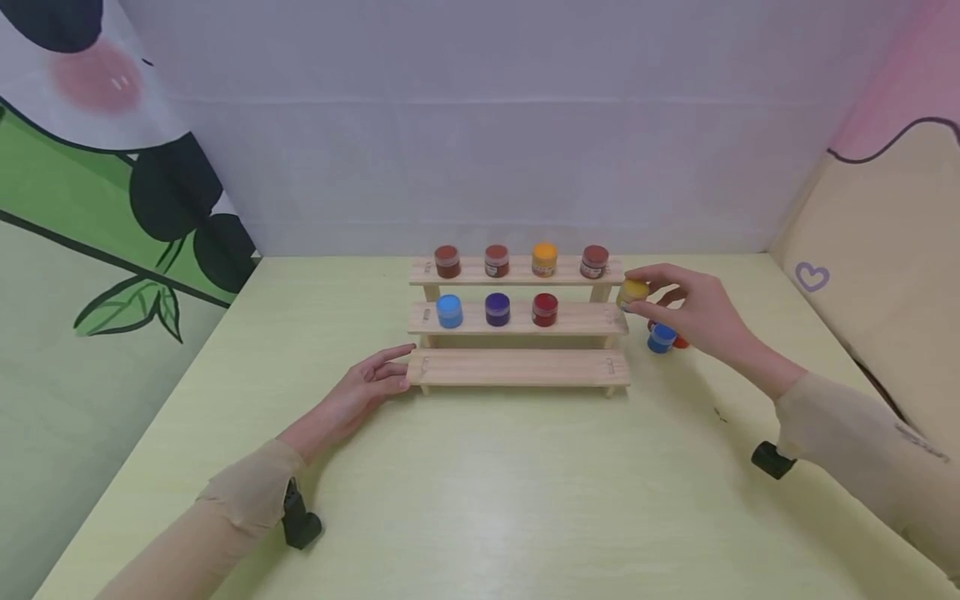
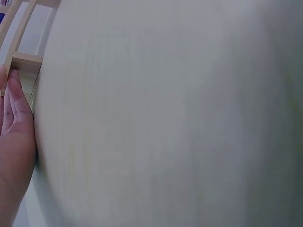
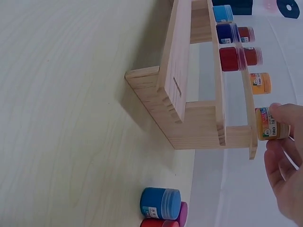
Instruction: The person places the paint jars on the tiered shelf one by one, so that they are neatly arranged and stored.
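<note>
A three-step wooden rack [image 1: 517, 367] stands on the table. My left hand [image 1: 365, 390] holds the left end of its lowest step, thumb and fingers at either side of the board; the left wrist view shows this hand [image 2: 16, 127] only partly. My right hand [image 1: 693, 307] pinches a yellow paint jar [image 1: 633, 291] between thumb and fingers. This jar [image 3: 269, 124] is just off the rack's right end, near the upper steps. Light blue [image 1: 449, 311], dark blue [image 1: 497, 309] and dark red [image 1: 544, 310] jars stand on the middle step.
Several jars line the top step, among them an orange-yellow one [image 1: 544, 260] and a brownish-red one [image 1: 595, 262]. Right of the rack, a blue jar [image 3: 158, 202], a red jar [image 3: 158, 222] and a magenta jar [image 3: 182, 213] sit close together on the table. A pale cloth [image 1: 480, 167] hangs behind.
</note>
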Demonstrator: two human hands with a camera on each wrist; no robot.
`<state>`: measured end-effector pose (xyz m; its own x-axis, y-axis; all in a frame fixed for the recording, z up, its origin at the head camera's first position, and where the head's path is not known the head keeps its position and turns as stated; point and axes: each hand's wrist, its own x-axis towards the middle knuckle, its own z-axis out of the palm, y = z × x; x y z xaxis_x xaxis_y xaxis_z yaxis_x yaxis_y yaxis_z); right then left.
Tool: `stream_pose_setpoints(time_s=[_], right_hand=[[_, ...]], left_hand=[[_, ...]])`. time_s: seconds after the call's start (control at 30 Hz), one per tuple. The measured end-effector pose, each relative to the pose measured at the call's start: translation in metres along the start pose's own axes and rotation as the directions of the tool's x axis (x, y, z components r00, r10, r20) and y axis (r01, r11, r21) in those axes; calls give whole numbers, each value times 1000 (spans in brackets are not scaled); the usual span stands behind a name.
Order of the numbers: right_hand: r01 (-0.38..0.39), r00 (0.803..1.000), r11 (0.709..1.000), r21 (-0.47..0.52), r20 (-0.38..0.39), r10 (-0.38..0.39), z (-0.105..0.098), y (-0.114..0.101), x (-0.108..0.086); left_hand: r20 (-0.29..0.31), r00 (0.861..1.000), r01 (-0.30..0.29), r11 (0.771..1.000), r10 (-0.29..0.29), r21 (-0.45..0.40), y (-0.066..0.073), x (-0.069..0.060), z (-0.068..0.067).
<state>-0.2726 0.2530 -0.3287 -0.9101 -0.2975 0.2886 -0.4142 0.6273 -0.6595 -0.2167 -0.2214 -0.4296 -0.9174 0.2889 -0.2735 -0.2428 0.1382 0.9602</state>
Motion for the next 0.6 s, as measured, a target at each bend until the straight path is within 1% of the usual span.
stream_pose_setpoints(time_s=[0.27, 0.6], right_hand=[[4, 1000, 1000, 6, 17, -4, 4, -9, 5], [22, 999, 1000, 5, 37, -22, 14, -13, 11]], left_hand=[[-1, 1000, 1, 1000, -1, 14, -1, 0, 0], [3, 1000, 2, 1000, -2, 17, -1, -1, 0]])
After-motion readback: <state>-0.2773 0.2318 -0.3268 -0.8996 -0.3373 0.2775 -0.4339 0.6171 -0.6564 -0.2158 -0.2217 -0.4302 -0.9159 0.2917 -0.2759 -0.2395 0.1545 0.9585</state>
